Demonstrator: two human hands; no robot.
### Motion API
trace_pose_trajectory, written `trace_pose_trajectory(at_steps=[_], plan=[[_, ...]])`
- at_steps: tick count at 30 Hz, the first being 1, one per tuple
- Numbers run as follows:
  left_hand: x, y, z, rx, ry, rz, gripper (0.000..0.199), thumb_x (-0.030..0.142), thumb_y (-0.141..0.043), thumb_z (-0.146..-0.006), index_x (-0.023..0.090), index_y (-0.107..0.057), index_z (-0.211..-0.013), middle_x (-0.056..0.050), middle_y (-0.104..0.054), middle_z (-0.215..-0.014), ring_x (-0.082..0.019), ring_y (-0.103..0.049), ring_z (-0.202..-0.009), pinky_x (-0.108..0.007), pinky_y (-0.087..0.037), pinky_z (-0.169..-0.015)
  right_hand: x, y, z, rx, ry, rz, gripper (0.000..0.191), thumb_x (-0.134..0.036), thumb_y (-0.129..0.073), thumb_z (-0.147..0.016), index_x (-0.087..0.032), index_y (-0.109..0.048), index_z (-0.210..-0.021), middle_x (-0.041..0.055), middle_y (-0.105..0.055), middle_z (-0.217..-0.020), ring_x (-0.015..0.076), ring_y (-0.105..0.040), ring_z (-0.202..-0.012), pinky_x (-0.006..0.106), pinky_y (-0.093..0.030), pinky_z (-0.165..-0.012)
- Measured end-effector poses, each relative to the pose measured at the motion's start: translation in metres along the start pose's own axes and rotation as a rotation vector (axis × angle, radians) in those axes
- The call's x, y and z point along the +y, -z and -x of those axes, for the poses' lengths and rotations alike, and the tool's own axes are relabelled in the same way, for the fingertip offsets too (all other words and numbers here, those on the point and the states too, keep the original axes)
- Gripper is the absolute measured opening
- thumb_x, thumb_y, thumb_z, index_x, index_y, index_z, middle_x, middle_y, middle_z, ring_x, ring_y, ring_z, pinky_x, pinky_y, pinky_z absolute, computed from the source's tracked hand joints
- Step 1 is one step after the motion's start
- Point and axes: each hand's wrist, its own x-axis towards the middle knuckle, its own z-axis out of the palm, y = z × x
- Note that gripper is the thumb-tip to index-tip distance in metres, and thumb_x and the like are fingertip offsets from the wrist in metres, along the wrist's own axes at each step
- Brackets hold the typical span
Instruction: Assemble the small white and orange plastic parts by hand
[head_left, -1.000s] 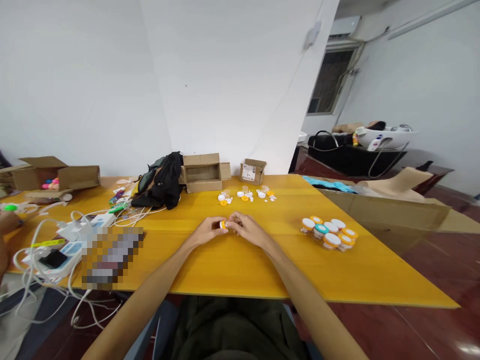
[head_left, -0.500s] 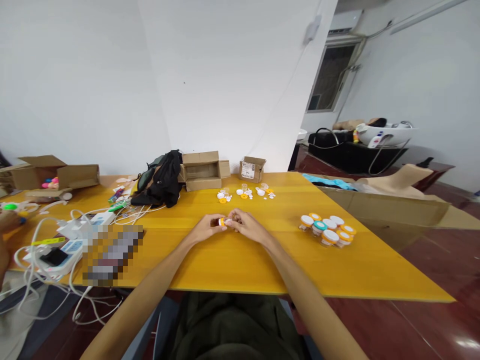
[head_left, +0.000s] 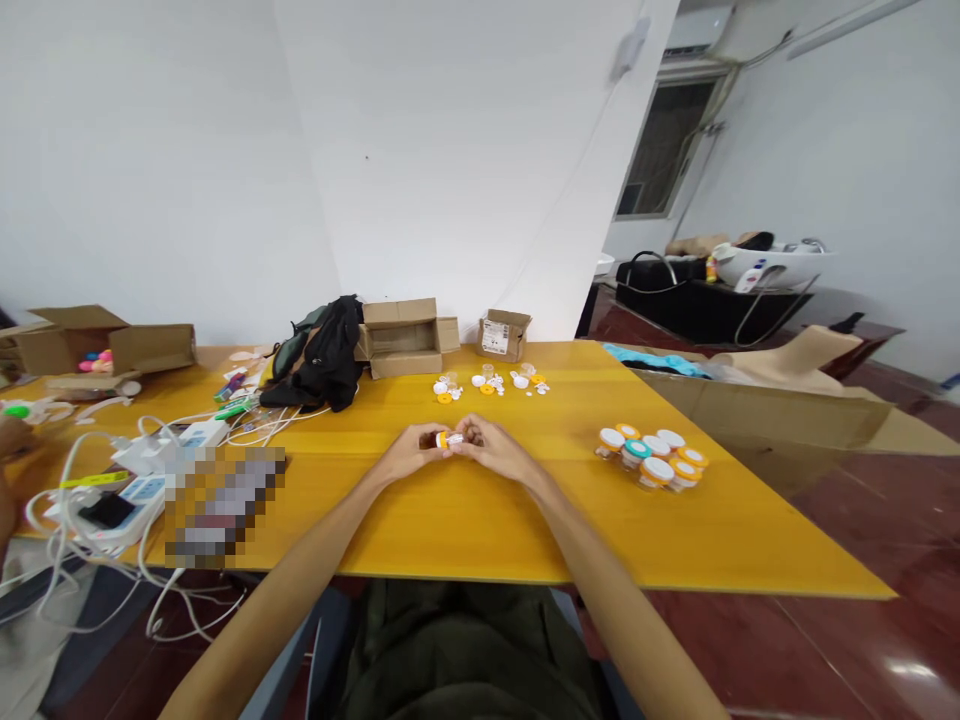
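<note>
A small jar with an orange and white lid (head_left: 444,440) lies on its side between my hands, above the middle of the table. My left hand (head_left: 411,452) grips its lid end. My right hand (head_left: 484,446) is closed round the other end, its fingers pinched against the jar. Farther back are three small groups of loose parts: a left one with an orange ring (head_left: 445,398), a middle one with an orange ring (head_left: 487,389), and a right one with a white lid (head_left: 520,381). At the right stand several lidded jars (head_left: 656,472) with orange, white and teal lids.
Two open cardboard boxes (head_left: 405,362) (head_left: 504,336) and a black bag (head_left: 324,360) stand along the wall. Power strips (head_left: 142,500) with white cables and a pixelated object (head_left: 229,505) lie left. Another person's hand (head_left: 13,437) is at the left edge. A large carton (head_left: 765,420) borders the table's right side.
The jar between my hands has turned slightly, and more of its side shows. My hands stay in nearly the same place. The view has shifted a little.
</note>
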Motion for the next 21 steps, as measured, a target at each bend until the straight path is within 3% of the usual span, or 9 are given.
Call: trace_pose_trajectory(at_steps=[3, 8, 12, 14, 17, 21], plan=[[-0.0014, 0.0002, -0.0002, 0.007, 0.000, -0.032, 0.037, 0.043, -0.072, -0.074, 0.014, -0.070, -0.099, -0.005, -0.072, -0.093, -0.020, -0.064, -0.085, -0.033, -0.050, -0.082, -0.0017, 0.0008, 0.0005, 0.022, -0.019, 0.116, 0.025, -0.043, -0.059, -0.086, -0.019, -0.063, -0.080, 0.0007, -0.065, -0.069, 0.0154, -0.059, -0.063, 0.026, -0.043, -0.062], [-0.0004, 0.0004, -0.0008, -0.003, -0.013, -0.027, 0.039, 0.042, -0.071, -0.074, 0.016, -0.069, -0.104, -0.006, -0.073, -0.102, -0.022, -0.064, -0.092, -0.033, -0.050, -0.086, -0.0081, 0.0029, 0.0020, 0.053, -0.074, 0.334, 0.044, -0.049, -0.046, -0.093, -0.021, -0.063, -0.065, 0.0037, -0.064, -0.060, 0.0195, -0.062, -0.066, 0.028, -0.041, -0.064], [0.0022, 0.0009, -0.0026, -0.013, -0.017, -0.019, 0.042, 0.045, -0.071, -0.075, 0.015, -0.069, -0.104, -0.006, -0.072, -0.101, -0.022, -0.065, -0.092, -0.033, -0.050, -0.085, -0.0062, 0.0022, 0.0011, 0.045, -0.055, 0.192, 0.025, -0.046, -0.061, -0.085, -0.020, -0.064, -0.084, 0.0027, -0.070, -0.078, 0.0183, -0.064, -0.075, 0.026, -0.044, -0.066], [0.0030, 0.0013, -0.0034, -0.014, -0.013, -0.026, 0.043, 0.047, -0.070, -0.074, 0.015, -0.069, -0.103, -0.006, -0.072, -0.100, -0.022, -0.064, -0.090, -0.033, -0.050, -0.084, -0.0034, 0.0013, -0.0001, 0.023, -0.037, 0.069, 0.029, -0.042, -0.070, -0.078, -0.020, -0.061, -0.095, 0.0015, -0.070, -0.085, 0.0166, -0.064, -0.075, 0.025, -0.045, -0.066], [0.0031, 0.0014, -0.0041, -0.019, -0.008, -0.032, 0.042, 0.046, -0.071, -0.073, 0.015, -0.069, -0.102, -0.006, -0.072, -0.098, -0.022, -0.064, -0.089, -0.033, -0.050, -0.084, -0.0015, 0.0003, -0.0010, 0.030, -0.026, 0.063, 0.025, -0.042, -0.067, -0.080, -0.019, -0.062, -0.091, 0.0008, -0.069, -0.082, 0.0150, -0.062, -0.072, 0.024, -0.045, -0.064], [0.0026, 0.0006, -0.0044, -0.014, -0.005, -0.034, 0.041, 0.045, -0.071, -0.073, 0.015, -0.069, -0.101, -0.006, -0.072, -0.098, -0.022, -0.064, -0.089, -0.033, -0.050, -0.085, -0.0060, 0.0013, 0.0014, 0.083, -0.056, 0.296, 0.027, -0.043, -0.057, -0.088, -0.020, -0.066, -0.079, 0.0028, -0.069, -0.075, 0.0168, -0.061, -0.071, 0.026, -0.041, -0.063]])
